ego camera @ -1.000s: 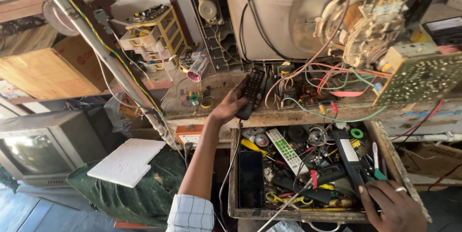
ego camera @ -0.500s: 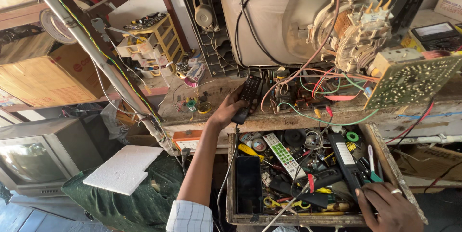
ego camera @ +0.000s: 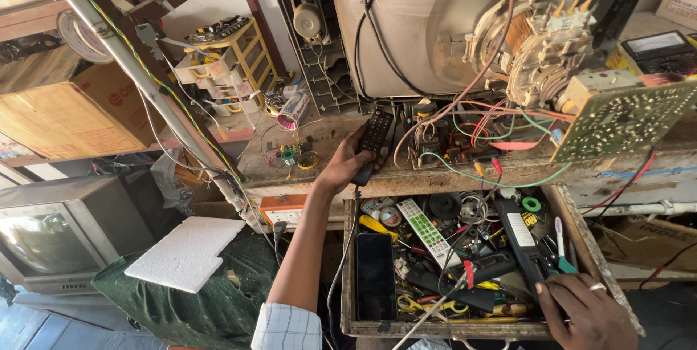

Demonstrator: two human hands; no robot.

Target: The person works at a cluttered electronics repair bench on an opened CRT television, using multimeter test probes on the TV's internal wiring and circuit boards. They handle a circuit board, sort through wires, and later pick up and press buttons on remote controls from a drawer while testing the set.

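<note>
My left hand [ego camera: 347, 164] grips a black remote control [ego camera: 374, 139] and holds it over the wooden bench, pointing toward the back of an opened picture-tube television [ego camera: 443, 23]. My right hand [ego camera: 587, 314] rests at the near right corner of an open wooden drawer [ego camera: 588, 248], fingers on a long black remote [ego camera: 521, 237] lying among tools. A white remote with green buttons [ego camera: 427, 230] and a black slab [ego camera: 375, 276] also lie in the drawer. Loose coloured wires and a green circuit board [ego camera: 624, 121] hang off the television.
A cardboard box [ego camera: 58, 114] and small yellow parts drawers [ego camera: 229, 59] stand on the left. Below sits another old television [ego camera: 51, 230], beside a white foam sheet [ego camera: 185, 252] on green cloth. A slanted metal pole with wires [ego camera: 145, 74] crosses the left side.
My left hand has shifted the black remote slightly toward the television. The right hand stays at the drawer's corner. The view has tilted a little.
</note>
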